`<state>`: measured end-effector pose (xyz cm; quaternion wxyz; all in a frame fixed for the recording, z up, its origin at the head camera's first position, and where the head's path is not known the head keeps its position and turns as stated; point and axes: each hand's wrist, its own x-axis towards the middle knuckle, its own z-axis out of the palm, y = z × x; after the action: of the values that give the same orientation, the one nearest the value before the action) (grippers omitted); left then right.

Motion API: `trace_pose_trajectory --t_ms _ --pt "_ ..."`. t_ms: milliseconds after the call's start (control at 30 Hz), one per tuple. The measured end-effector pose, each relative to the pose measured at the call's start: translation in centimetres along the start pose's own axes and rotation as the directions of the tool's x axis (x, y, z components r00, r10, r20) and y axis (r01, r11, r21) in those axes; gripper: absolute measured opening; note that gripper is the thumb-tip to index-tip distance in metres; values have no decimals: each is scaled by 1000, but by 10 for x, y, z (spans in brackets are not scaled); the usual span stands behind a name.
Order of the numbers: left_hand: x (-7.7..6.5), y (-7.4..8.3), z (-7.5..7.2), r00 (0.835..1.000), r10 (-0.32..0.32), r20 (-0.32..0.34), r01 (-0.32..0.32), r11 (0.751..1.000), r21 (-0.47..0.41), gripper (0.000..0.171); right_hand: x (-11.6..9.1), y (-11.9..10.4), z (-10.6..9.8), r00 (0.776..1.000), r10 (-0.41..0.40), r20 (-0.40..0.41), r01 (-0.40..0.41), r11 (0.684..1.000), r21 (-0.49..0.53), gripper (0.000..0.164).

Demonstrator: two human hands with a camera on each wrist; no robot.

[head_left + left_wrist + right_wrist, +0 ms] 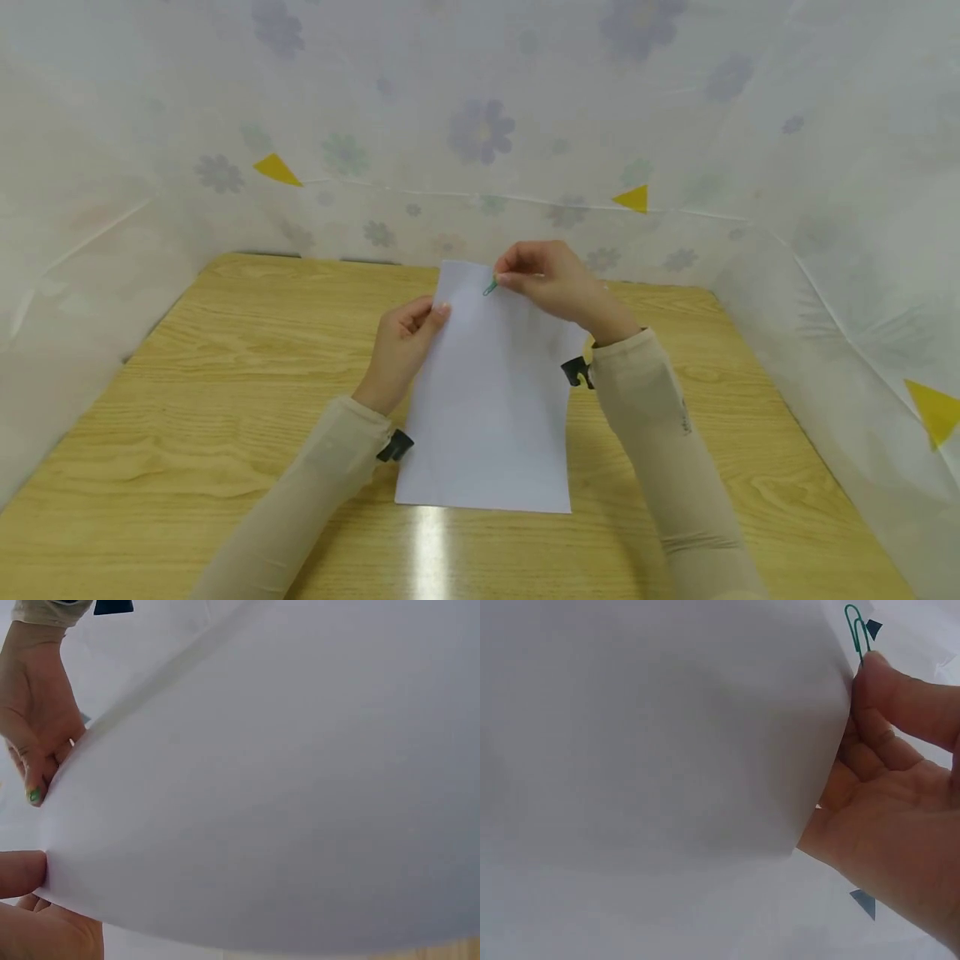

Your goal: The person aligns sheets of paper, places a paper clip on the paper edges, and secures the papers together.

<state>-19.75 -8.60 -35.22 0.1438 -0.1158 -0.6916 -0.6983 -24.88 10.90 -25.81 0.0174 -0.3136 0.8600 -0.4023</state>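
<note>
Left hand: thumb on the near face, fingers bent behind; no wide gap between them; grips the white paper by its left edge, toward the top.

Right hand: thumb and fingertip drawn together in a pinch, the other fingers bent; holds one green paper clip.

Paper clip: wire, looped; projects from the right hand's thumb tip. In the head view it lies in front of the paper's upper part, to the right of the left hand. Contact with the paper: cannot tell.

White paper: blank on the near face, taller than wide, slightly bowed; extends rightward and down from the left hand, its upper right part passing below the right hand. Number of sheets: cannot tell.

Sleeves, pale beige: left sleeve and right sleeve, each behind its hand. Black buckle pieces, two: one at the left wrist, one at the right.

Worktop: wood-grained, yellowish, beneath both hands.

Curtain: pale, flower-printed, beyond both hands. Yellow triangles: one beyond and left of the left hand, one beyond and right of the right hand, one far to the right hand's right.
</note>
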Motion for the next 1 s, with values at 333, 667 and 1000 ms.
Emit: trace_pose_trajectory --t_ms 333,667,1000 --pt "0 0 1 999 -41 3 41 999 -28 26 2 -3 8 998 -15 -58 11 997 -79 5" --pt "1 5 2 1000 -24 -8 24 999 -46 27 2 -5 13 1000 -26 -12 24 992 -124 4" --pt "1 3 2 999 28 -44 -30 999 -35 25 4 -9 12 984 65 -165 -58 997 47 12"
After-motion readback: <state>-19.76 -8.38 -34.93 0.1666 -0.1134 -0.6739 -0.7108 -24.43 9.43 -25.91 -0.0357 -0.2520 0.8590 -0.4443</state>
